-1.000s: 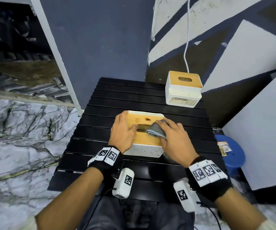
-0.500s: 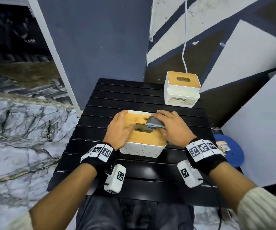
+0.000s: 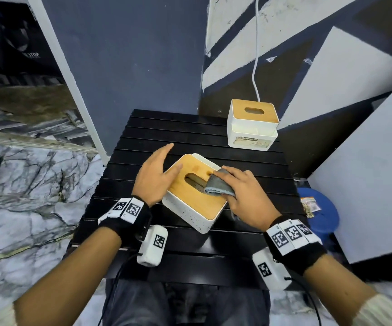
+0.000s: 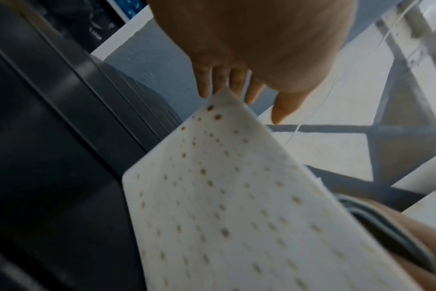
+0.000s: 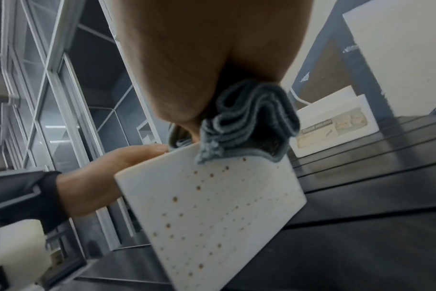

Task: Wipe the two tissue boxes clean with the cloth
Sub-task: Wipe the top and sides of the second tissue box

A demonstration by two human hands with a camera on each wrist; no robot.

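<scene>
The near tissue box [image 3: 191, 203], white and speckled with a wooden slotted lid, sits diagonally on the black slatted table [image 3: 190, 132]. My right hand [image 3: 239, 189] holds a folded grey cloth [image 3: 216, 184] and presses it on the lid beside the slot. In the right wrist view the cloth [image 5: 249, 122] bunches over the top edge of the box [image 5: 212, 206]. My left hand [image 3: 159, 169] lies against the box's left side, fingers straight and thumb on the lid edge. The box's speckled wall [image 4: 224, 196] fills the left wrist view. The second tissue box [image 3: 252, 124] stands at the far right.
A white cable [image 3: 255, 55] hangs down the wall behind the second box. A blue stool [image 3: 324, 222] with a small packet [image 3: 310, 205] stands right of the table, beside a white panel [image 3: 367, 172]. Marble floor lies to the left.
The near box has turned from square with the table to diagonal. My left hand has come off the lid, fingers now stretched out past the box. The cloth stays on the lid.
</scene>
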